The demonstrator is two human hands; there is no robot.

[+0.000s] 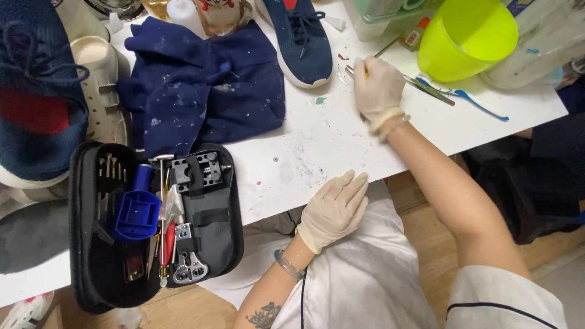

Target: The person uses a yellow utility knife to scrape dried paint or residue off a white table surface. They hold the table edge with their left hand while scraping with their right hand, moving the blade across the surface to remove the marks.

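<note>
Now R hand (378,91) fingers pinch yellow tool (382,50); L hand (334,210) fingers flat, empty.

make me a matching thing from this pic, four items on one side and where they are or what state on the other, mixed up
Things:
1. left hand
2. right hand
3. black tool case
4. lime green tub

Places or states:
A. lies open at the near left table edge, tools inside
B. gloved, flat at the near table edge, holding nothing
C. stands at the far right of the white table
D. gloved, closed on a thin yellow tool beside the navy shoe

Pairs: 1-B, 2-D, 3-A, 4-C
</note>
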